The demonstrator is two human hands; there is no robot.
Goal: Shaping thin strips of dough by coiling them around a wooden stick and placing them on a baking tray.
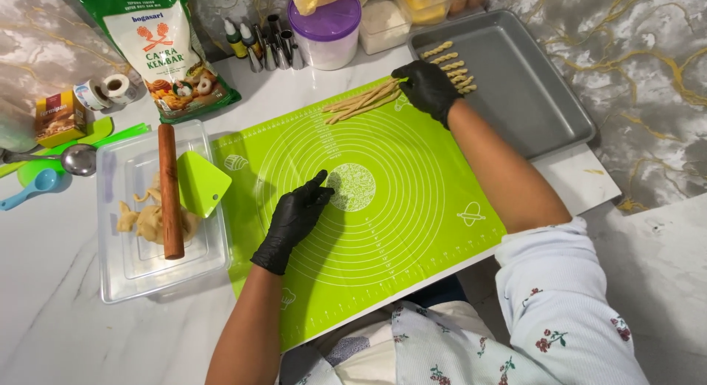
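Head view: right hand (426,87) at mat (412,230) edge, touching dough strips (361,101).

A green silicone mat (412,208) fills the middle of the frame on a marbled white counter (59,319). The left hand (293,219), in a black glove, rests flat on the mat near its centre circle. The right hand (427,87), also gloved in black, reaches to the upper middle, touching the end of thin dough strips (361,101) at the mat's top edge. Just beyond it, short twisted dough pieces (451,65) lie in a row on a grey baking tray (530,98) at upper right. At left, a clear plastic container (140,274) holds a wooden rolling pin (170,193), a green scraper (200,182) and dough scraps (143,221).
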